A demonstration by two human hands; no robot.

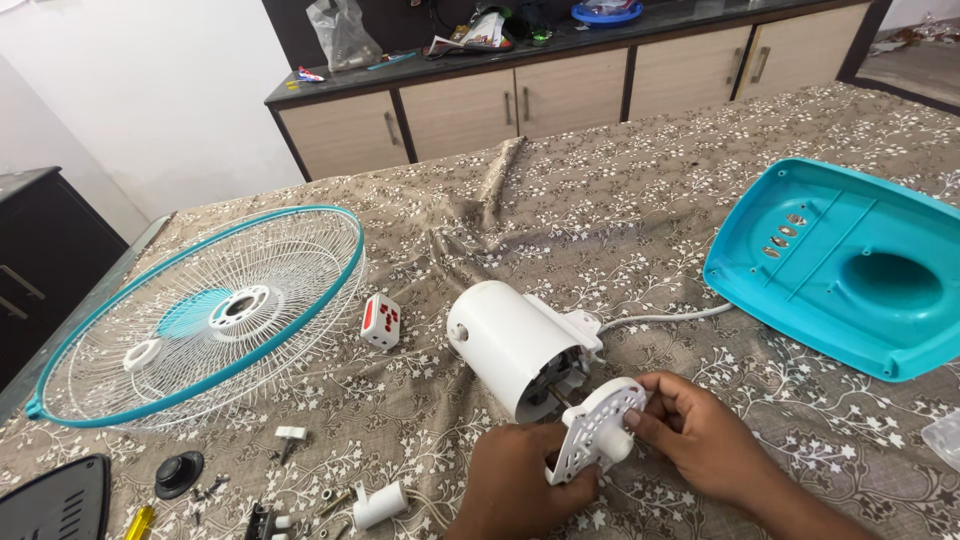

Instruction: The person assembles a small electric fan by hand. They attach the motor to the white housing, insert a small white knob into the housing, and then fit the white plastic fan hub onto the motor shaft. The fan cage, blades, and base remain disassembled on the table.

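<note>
At nine o'clock lay the wire fan guard (205,315). At centre lay the white motor housing (510,345). At six o'clock, left hand (525,490) and right hand (700,430) both gripped the white perforated plate (595,430). At three o'clock sat the teal base (850,265).

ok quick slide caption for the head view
Both hands, left and right, hold a white round plate beside a white motor housing.
</note>
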